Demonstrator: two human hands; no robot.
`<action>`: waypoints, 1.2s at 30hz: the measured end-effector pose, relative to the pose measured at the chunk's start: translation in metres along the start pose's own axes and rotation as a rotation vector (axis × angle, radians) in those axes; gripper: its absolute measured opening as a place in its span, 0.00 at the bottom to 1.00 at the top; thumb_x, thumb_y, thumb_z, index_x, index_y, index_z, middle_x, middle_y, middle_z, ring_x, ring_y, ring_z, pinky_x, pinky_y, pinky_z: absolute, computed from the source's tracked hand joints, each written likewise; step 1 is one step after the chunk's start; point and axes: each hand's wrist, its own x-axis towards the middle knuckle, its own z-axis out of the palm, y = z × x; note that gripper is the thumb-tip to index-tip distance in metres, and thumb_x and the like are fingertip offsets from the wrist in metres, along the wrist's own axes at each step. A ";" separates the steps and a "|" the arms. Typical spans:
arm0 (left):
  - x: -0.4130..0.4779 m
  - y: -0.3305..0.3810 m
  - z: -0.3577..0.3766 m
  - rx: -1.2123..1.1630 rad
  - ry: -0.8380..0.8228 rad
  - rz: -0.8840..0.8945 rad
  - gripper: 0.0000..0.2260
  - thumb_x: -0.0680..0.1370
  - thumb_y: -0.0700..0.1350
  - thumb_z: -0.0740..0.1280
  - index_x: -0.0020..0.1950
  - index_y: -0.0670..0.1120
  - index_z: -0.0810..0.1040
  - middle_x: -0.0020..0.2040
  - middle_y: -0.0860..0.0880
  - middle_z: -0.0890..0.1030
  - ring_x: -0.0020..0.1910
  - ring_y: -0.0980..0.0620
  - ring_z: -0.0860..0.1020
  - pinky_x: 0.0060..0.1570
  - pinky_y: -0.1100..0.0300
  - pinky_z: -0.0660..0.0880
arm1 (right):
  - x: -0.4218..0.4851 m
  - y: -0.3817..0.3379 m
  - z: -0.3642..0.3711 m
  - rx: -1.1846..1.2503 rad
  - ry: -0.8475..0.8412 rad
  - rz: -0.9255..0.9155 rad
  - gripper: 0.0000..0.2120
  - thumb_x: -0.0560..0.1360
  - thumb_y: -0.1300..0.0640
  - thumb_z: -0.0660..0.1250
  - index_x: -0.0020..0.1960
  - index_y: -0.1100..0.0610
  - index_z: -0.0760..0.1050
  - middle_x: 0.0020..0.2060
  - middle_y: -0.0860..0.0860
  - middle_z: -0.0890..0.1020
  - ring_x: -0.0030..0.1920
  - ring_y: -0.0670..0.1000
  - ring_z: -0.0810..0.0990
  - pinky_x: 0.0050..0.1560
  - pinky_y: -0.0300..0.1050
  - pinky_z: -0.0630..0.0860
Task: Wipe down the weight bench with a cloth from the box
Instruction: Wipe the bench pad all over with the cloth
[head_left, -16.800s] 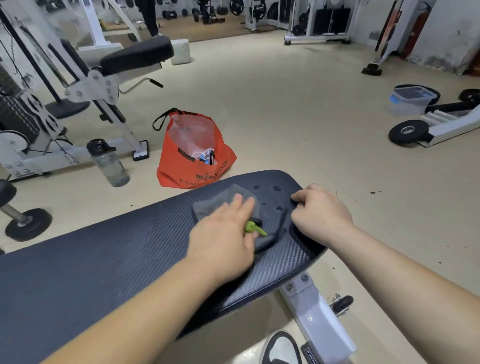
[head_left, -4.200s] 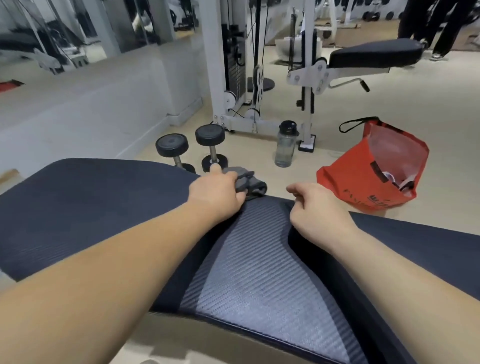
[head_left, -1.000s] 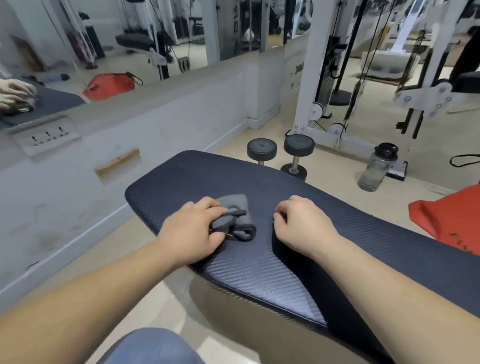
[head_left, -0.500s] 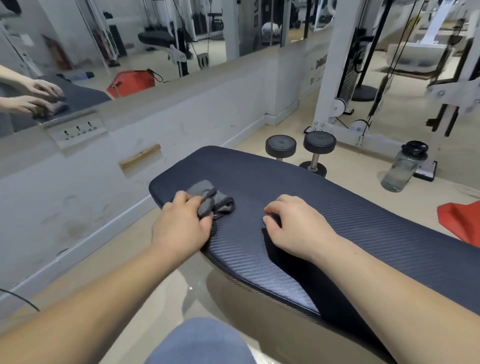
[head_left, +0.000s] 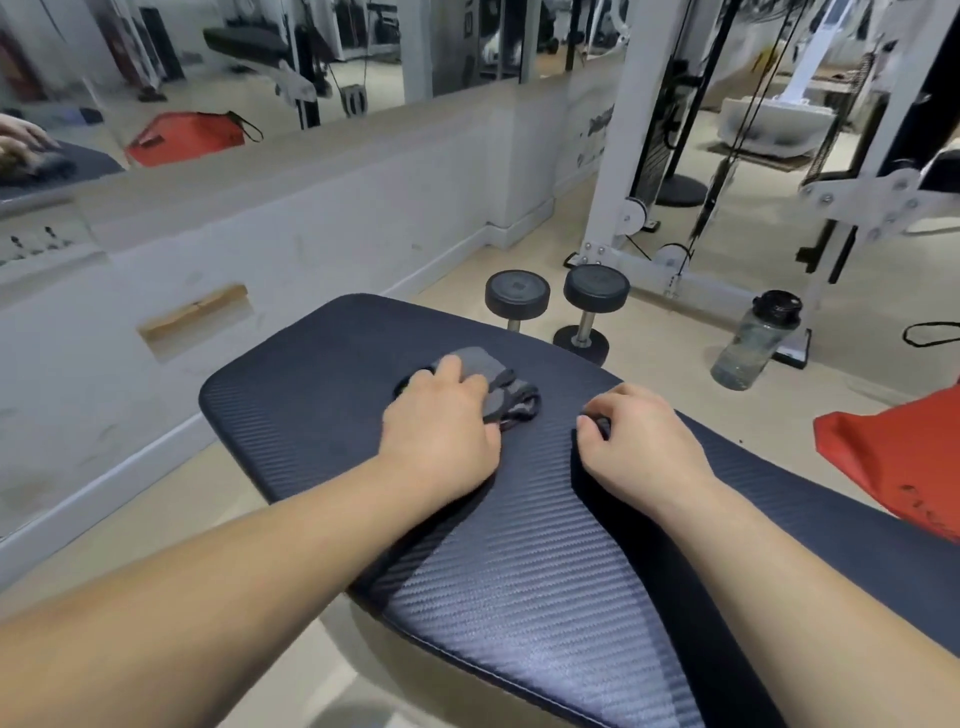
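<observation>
The dark blue ribbed weight bench pad (head_left: 322, 395) fills the middle of the head view, its rounded end toward the wall. A bunched grey cloth (head_left: 493, 382) lies on the pad near that end. My left hand (head_left: 441, 431) presses down on the cloth, fingers over its near part. My right hand (head_left: 636, 441) rests on the pad to the right of the cloth, fingers curled, with nothing visible in it. The box is not in view.
Two black dumbbells (head_left: 556, 301) stand on the floor beyond the bench. A clear water bottle (head_left: 756, 340) stands by the white cable machine (head_left: 634, 156). A red bag (head_left: 898, 457) lies at right. A low white wall (head_left: 260, 249) with a mirror runs along the left.
My left hand has slid the cloth away from the pad's near-left edge toward the middle of the pad end. My right hand has stayed put beside it.
</observation>
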 end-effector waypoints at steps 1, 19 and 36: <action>0.007 0.014 0.005 -0.046 -0.006 0.143 0.17 0.78 0.55 0.62 0.65 0.52 0.75 0.65 0.50 0.71 0.61 0.44 0.72 0.52 0.48 0.78 | 0.003 0.002 0.000 0.008 0.020 0.016 0.13 0.80 0.48 0.61 0.46 0.52 0.80 0.51 0.49 0.78 0.59 0.54 0.76 0.53 0.53 0.78; 0.045 0.098 0.021 -0.284 -0.168 0.625 0.19 0.75 0.54 0.66 0.66 0.57 0.74 0.63 0.60 0.75 0.58 0.49 0.72 0.51 0.50 0.77 | 0.004 0.034 -0.032 0.192 0.206 0.112 0.20 0.81 0.57 0.56 0.70 0.54 0.76 0.67 0.55 0.79 0.69 0.57 0.75 0.69 0.57 0.73; 0.018 -0.087 -0.010 -0.208 -0.155 0.577 0.24 0.75 0.53 0.64 0.71 0.65 0.72 0.73 0.68 0.70 0.59 0.54 0.74 0.60 0.57 0.75 | 0.004 -0.032 0.013 0.087 0.086 -0.175 0.14 0.81 0.51 0.61 0.62 0.50 0.80 0.60 0.45 0.80 0.65 0.50 0.76 0.61 0.51 0.77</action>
